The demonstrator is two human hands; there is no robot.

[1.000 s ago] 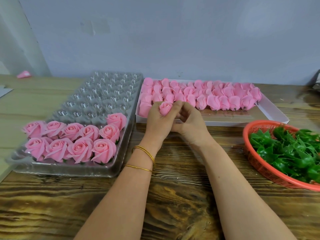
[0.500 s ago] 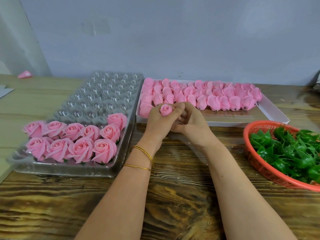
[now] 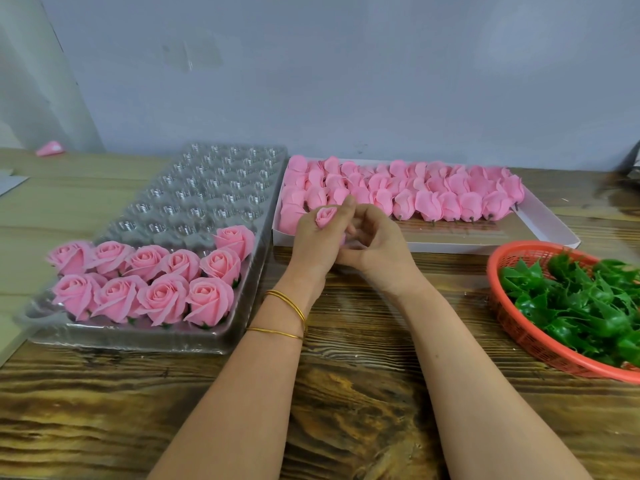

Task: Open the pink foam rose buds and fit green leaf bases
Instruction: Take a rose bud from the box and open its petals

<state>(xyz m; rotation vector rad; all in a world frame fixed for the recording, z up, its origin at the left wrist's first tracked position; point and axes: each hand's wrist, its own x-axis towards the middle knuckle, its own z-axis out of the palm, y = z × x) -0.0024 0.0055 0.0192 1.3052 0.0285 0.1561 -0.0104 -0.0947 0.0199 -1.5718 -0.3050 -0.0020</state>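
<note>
Tabletop (image 3: 346, 393) of dark, strongly grained wood, set against a plain grey wall (image 3: 346, 81). My left hand (image 3: 311, 244) grips 1 pink foam bud (image 3: 325, 216) upright, its coiled tip showing above my fingers, just in front of the shallow white box (image 3: 540, 216). My right hand (image 3: 381, 251) curls against the bud's lower side; whether it pinches a petal I cannot tell. 2 thin gold bangles (image 3: 287, 299) ring my left wrist. Left: a clear dimpled plastic tray (image 3: 207, 188) holds 10 opened roses (image 3: 162, 299) in its near cells. The box holds rows of smooth closed buds (image 3: 429, 202). Right: an orange mesh basket (image 3: 519, 337) holds glossy, spiky green leaf bases (image 3: 588, 306).
</note>
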